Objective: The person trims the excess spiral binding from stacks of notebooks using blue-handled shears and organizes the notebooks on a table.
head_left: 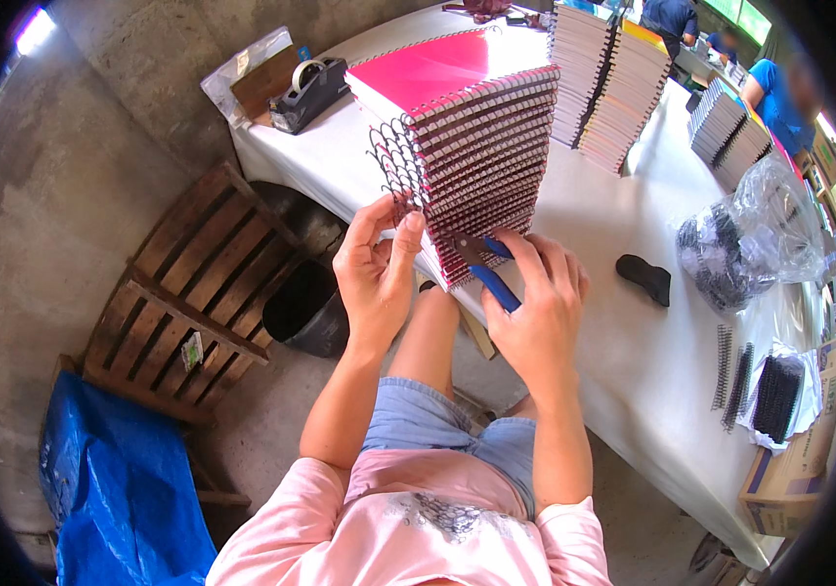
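Observation:
A tall stack of spiral-bound notebooks (pixel 484 156) with a bright pink top cover stands at the table's near edge. Loose ends of dark spiral coils (pixel 394 161) stick out from its left side. My left hand (pixel 377 269) is closed at the lower coil ends, thumb and forefinger pinching one of them. In my right hand (pixel 543 305) are cutting pliers (pixel 498 289) with blue handles, fingers wrapped round the grips. The pliers' dark jaws point at the lower part of the bound spines. Whether the jaws touch a coil, I cannot tell.
On the white-covered table (pixel 623 361) are a tape dispenser (pixel 310 96), more notebook stacks (pixel 599 93), a black object (pixel 644 278), a bag of coils (pixel 730 249) and loose coils (pixel 777 396). A wooden slatted bench (pixel 183 288) and dark bucket (pixel 308 308) stand left. People work at back right.

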A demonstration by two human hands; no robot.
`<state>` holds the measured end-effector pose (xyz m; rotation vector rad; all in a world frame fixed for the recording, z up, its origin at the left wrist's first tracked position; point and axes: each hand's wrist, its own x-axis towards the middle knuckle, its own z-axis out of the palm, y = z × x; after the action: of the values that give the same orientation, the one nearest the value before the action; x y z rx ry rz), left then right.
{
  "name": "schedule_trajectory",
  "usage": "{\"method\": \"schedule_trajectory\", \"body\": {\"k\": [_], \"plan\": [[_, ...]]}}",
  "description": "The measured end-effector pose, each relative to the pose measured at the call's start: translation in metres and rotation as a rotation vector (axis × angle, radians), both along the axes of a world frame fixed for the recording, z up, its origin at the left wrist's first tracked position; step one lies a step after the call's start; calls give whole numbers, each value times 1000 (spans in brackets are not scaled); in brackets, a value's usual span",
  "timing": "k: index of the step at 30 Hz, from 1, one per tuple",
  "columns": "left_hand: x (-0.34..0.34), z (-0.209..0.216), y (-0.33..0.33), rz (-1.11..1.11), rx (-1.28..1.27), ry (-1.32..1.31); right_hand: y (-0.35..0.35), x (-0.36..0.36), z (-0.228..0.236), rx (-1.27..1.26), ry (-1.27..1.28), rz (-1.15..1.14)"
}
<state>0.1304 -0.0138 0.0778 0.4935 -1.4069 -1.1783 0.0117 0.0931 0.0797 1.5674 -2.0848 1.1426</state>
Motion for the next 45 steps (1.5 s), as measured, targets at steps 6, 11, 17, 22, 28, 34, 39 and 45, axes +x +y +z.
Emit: {"method": "schedule_trajectory", "body": {"k": [6,11,17,22,28,34,39,45], "plan": [[-10,-2,0,166,-76,19,-13,3,3,-17,3,-31],[-10,-6,-1,150,-71,72,-16,0,4,13,7,-15],[-9,-5,1,167,-101,45,-18,2,5,24,-81,43],[-9,-6,-1,184,-110,41,-21,2,1,-24,-140,98],[-11,-6,-2,182,-127,31,-22,-3,-11,75,-264,108],[-8,-7,3,184,-79,46,-11,-1,11,-49,-50,38],[-9,-6,4,162,-36,80,-16,1,12,-56,29,-23],[-7,-5,6,138,-28,74,-19,3,11,-18,-38,20]]}}
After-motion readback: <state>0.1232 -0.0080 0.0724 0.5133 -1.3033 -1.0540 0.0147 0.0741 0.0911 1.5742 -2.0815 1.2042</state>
